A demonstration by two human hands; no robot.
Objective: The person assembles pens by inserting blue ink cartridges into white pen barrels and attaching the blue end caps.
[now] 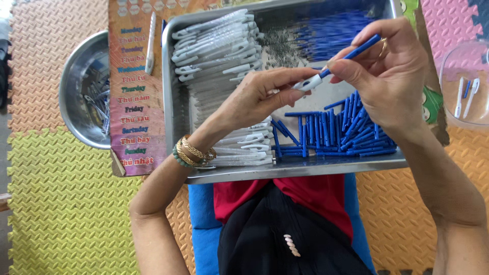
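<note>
A: Quick, what's in your hands?

B: My left hand pinches a small white plastic clip piece by thumb and fingertips, closed on it. My right hand is clamped on a blue plastic stick, thumb and forefinger. The stick's lower end meets the white piece, the two touching right between my hands.

A: Where is that?

B: Held in the air over the middle of the metal tray, which sits across my lap.

A: What's in the tray?

B: Left side: stacked rows of white clip pieces, running from far to near. Near right: a loose pile of blue sticks, just under my right hand. Far right: more blue sticks, blurred. Between them and the white stacks, a heap of tiny grey metal bits, too small to tell what kind.

A: Around the tray?

B: Left, a round steel bowl with some metal pieces inside. Between bowl and tray, a printed paper chart with one white piece lying at its far end. Far right, a clear plastic container holding a few white and blue parts. All of it on a floor of coloured foam mats. Bracelets on my left wrist, a ring on my right hand.
</note>
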